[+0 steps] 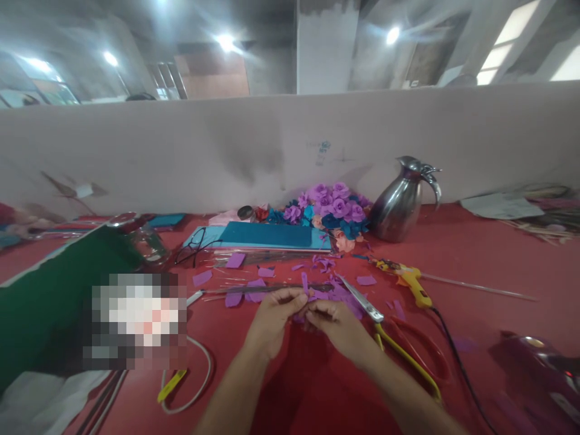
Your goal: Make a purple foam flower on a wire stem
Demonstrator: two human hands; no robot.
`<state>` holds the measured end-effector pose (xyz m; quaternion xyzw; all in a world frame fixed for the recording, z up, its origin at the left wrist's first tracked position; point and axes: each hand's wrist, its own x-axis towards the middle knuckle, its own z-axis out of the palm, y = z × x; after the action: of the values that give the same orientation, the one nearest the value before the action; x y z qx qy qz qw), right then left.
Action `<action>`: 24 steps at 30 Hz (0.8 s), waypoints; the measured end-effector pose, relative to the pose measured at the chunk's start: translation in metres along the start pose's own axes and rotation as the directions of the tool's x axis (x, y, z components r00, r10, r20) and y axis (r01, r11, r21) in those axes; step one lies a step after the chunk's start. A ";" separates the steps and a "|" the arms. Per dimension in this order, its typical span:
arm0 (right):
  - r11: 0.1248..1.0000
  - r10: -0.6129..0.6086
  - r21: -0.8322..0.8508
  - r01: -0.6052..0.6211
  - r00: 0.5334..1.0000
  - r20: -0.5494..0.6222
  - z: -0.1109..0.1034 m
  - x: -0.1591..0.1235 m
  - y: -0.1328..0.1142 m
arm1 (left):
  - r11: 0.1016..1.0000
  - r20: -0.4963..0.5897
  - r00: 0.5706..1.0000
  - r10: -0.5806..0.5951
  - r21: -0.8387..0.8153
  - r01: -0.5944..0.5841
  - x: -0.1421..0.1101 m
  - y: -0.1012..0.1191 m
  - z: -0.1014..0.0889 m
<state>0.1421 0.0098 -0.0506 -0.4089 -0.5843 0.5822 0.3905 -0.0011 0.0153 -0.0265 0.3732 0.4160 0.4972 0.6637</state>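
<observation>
Thin purple paper [305, 283] lies between my two hands, above the middle of the red tabletop [480, 254]. The grip of the left hand [277, 309] is pinched on it, thumb against forefinger; that of the right hand [334, 323] is closed just beside, its hold partly hidden. Scissors [362, 300] rest near the right hand. From my remote post, I judge light, opposed fingertip pressure best, lest the paper crease or tear.
</observation>
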 end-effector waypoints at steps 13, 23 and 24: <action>1.000 -0.011 0.000 0.011 1.000 -0.006 -0.001 -0.001 0.001 | 0.986 -0.093 0.995 -0.039 -0.165 0.023 0.003 -0.006 0.001; 0.978 0.126 0.171 -0.122 0.992 -0.015 -0.002 -0.004 -0.007 | 0.975 -0.085 0.995 -0.048 -0.221 0.028 0.003 -0.006 0.003; 0.973 0.137 0.188 -0.131 0.990 -0.019 -0.003 -0.004 -0.008 | 0.973 -0.081 0.995 -0.058 -0.228 0.038 0.002 -0.006 0.004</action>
<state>0.1457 0.0073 -0.0429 -0.4185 -0.4919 0.6527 0.3962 0.0053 0.0154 -0.0308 0.2632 0.3940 0.5409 0.6949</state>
